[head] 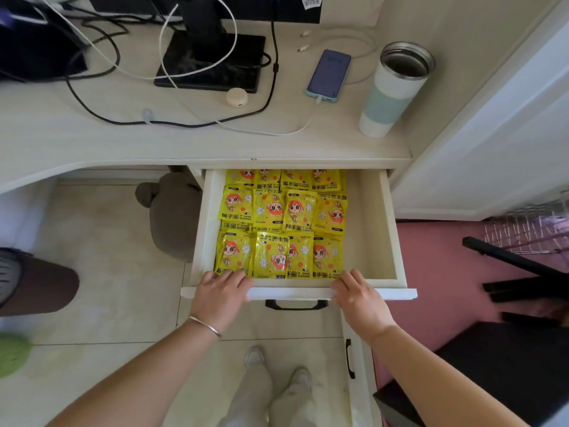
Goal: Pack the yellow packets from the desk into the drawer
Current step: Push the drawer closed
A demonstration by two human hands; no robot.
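Observation:
The white drawer under the desk stands pulled out. Several yellow packets with a red-haired cartoon figure lie flat in rows across its left and middle part; its right strip is bare. My left hand rests over the drawer's front edge at the left, fingers curled on the rim beside the nearest packets. My right hand lies on the front edge further right, fingers over the rim. No packet is in either hand. No yellow packet shows on the desk top.
On the desk are a phone on a white charging cable, a white and pale-green tumbler, a monitor base, black and white cables and a small round case. A black handle hangs below the drawer front. A white door stands right.

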